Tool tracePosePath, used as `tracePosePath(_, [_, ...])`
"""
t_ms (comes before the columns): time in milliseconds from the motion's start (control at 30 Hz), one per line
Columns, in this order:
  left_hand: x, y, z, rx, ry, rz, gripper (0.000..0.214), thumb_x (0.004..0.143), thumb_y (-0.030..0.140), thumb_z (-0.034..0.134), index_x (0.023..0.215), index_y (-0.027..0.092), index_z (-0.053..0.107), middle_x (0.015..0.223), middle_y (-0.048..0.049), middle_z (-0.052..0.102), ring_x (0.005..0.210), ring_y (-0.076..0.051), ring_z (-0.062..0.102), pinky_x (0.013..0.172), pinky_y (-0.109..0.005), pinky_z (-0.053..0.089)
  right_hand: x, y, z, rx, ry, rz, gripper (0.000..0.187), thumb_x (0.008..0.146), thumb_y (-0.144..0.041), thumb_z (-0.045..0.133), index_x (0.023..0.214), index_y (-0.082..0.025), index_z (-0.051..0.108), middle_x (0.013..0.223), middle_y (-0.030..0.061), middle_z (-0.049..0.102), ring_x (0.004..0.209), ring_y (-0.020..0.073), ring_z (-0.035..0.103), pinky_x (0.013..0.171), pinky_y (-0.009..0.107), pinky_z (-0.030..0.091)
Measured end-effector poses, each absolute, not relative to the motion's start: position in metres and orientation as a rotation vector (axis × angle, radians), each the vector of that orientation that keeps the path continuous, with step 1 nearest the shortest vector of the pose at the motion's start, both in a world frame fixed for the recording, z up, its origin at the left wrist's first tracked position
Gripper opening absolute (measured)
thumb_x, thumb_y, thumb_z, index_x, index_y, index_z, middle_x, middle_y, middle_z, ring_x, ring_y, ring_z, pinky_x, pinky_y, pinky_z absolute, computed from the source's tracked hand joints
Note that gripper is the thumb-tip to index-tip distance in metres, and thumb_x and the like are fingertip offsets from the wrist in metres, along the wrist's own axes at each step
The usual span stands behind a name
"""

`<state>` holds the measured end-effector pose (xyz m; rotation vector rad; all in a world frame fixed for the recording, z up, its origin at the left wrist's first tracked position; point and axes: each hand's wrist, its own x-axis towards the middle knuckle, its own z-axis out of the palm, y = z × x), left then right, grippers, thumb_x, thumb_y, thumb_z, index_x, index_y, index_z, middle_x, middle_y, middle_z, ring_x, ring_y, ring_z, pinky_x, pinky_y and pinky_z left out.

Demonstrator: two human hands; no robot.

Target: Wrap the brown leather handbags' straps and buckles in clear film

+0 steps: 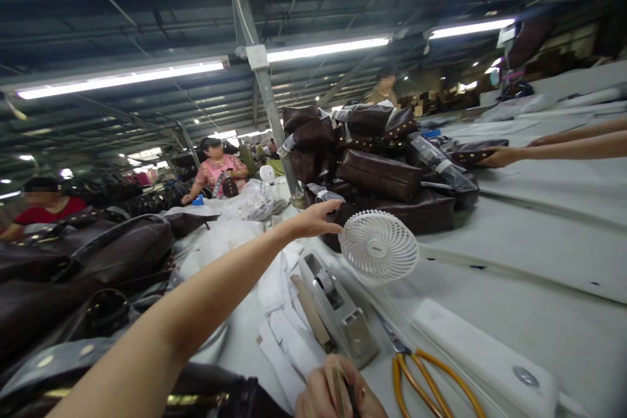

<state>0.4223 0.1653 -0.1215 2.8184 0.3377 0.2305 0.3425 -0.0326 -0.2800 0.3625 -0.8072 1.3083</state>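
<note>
My left hand is stretched out with its fingers apart, at the left edge of a small white fan and in front of a dark brown bag. Whether its fingertips touch either one is unclear. Low in the view, my right hand is closed around a small, narrow tan-and-dark piece that I cannot make out. Just beyond it stands a grey tape dispenser. Scissors with orange handles lie to its right. Below my left arm is a dark bag with a gold zipper.
Brown studded bags are piled behind the fan. White paper strips lie beside the dispenser; a white power strip is at right. A co-worker's hand holds a studded piece. More bags fill the left, near other people.
</note>
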Motion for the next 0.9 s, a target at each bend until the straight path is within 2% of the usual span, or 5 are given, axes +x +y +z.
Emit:
tracePosePath(233, [0.473,0.155,-0.128,2.845,-0.033,0.163,0.059,0.071,0.001,0.059,0.129,0.014,0.058,0.123,-0.0078,0.066,0.111,-0.021,0.061,0.099,-0.030,0.045,0.342,-0.024,-0.294,0.396,-0.856,1.295,0.061,0.063,-0.047,0.084,0.053,-0.019,0.030,0.055,-0.0065,0.045,0.049,0.0070,0.046,0.058,0.024,0.042])
tracePosePath(367, [0.474,0.159,-0.136,2.878,0.018,0.236,0.063,0.070,0.000,0.057,0.132,0.012,0.056,0.130,-0.0106,0.062,0.116,-0.022,0.059,0.103,-0.030,0.042,0.343,-0.023,-0.296,0.391,-0.858,1.311,0.064,0.060,-0.048,0.086,0.052,-0.019,0.029,0.055,-0.0063,0.047,0.051,0.0074,0.049,0.059,0.024,0.043])
tracePosePath(567, [0.472,0.157,-0.136,2.898,-0.101,0.221,0.064,0.073,-0.002,0.054,0.134,0.018,0.056,0.131,-0.0053,0.062,0.117,-0.018,0.060,0.103,-0.026,0.041,0.345,-0.024,-0.291,0.358,-0.861,1.324,0.064,0.057,-0.048,0.087,0.051,-0.019,0.030,0.052,-0.0065,0.048,0.050,0.0078,0.049,0.059,0.025,0.044])
tracePosePath(733, [0.468,0.154,-0.137,2.971,-0.053,0.298,0.056,0.078,0.003,0.056,0.133,0.013,0.057,0.115,-0.0099,0.071,0.097,-0.020,0.068,0.093,-0.026,0.047,0.345,-0.027,-0.291,0.350,-0.859,1.319,0.063,0.059,-0.048,0.086,0.053,-0.019,0.031,0.055,-0.0063,0.049,0.049,0.0069,0.049,0.060,0.025,0.044])
tracePosePath(900, [0.466,0.155,-0.144,2.991,0.016,0.343,0.052,0.080,0.006,0.057,0.131,0.014,0.059,0.113,-0.0126,0.071,0.097,-0.022,0.068,0.094,-0.030,0.047,0.346,-0.032,-0.288,0.270,-0.857,1.297,0.059,0.062,-0.052,0.084,0.055,-0.019,0.036,0.055,-0.0075,0.047,0.050,0.0067,0.049,0.063,0.026,0.045])
